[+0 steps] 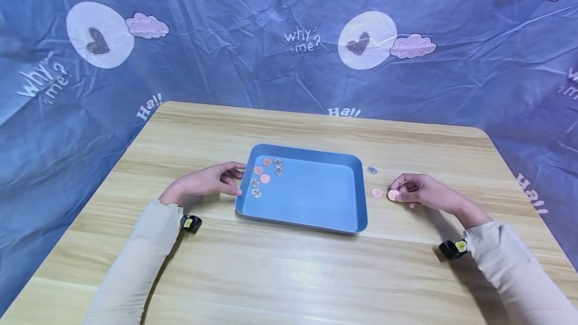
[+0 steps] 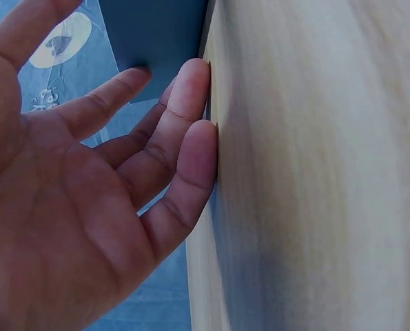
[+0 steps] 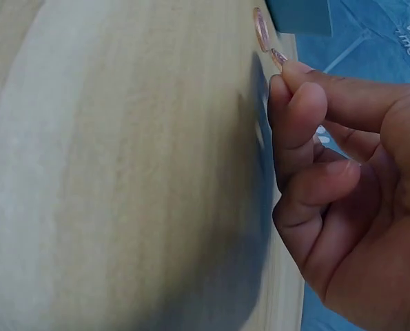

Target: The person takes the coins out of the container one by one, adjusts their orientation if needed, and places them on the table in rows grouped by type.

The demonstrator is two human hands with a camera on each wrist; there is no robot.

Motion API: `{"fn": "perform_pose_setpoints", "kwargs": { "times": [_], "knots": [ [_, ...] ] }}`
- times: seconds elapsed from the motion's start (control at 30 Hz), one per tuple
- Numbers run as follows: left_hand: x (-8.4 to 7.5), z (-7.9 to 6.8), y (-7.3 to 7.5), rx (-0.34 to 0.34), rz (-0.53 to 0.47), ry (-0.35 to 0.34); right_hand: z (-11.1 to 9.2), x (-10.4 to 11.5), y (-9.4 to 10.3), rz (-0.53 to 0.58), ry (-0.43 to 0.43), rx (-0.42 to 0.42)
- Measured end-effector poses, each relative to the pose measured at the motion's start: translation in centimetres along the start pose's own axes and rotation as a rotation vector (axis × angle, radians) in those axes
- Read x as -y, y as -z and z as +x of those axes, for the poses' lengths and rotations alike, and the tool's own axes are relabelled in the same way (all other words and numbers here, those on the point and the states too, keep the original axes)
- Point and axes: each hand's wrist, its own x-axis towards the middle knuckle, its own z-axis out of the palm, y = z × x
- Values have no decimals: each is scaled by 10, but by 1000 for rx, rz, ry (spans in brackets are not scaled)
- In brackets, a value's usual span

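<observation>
A blue tray (image 1: 311, 189) lies on the wooden table, with several copper-coloured coins (image 1: 265, 178) and several silver-coloured coins (image 1: 256, 193) at its left end. At that end my left hand (image 1: 209, 179) touches the tray's outer side, its fingers loosely spread in the left wrist view. To the right of the tray, my right hand (image 1: 422, 192) pinches a copper-coloured coin (image 1: 393, 195) between thumb and fingertips; the coin (image 3: 278, 56) shows tilted in the right wrist view. Just left of it another copper-coloured coin (image 1: 377, 193) lies flat. A silver-coloured coin (image 1: 372, 170) lies farther back.
The wooden table (image 1: 271, 275) extends round the tray on all sides. Behind it hangs a blue printed cloth (image 1: 253, 64). A small black wrist camera (image 1: 191, 223) sits at the left cuff, another wrist camera (image 1: 451, 250) at the right.
</observation>
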Motion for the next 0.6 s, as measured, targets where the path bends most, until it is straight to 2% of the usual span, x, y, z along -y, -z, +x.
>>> {"fn": "perform_pose_setpoints", "kwargs": {
  "times": [0.23, 0.47, 0.6],
  "knots": [
    [1, 1, 0, 4, 0, -2, 5, 2, -4, -55, 4, -11],
    [1, 1, 0, 1, -3, -7, 6, 9, -6, -173, -10, -16],
    [0, 0, -1, 4, -8, -13, 6, 6, -6, -151, -20, -7]
  ]
}}
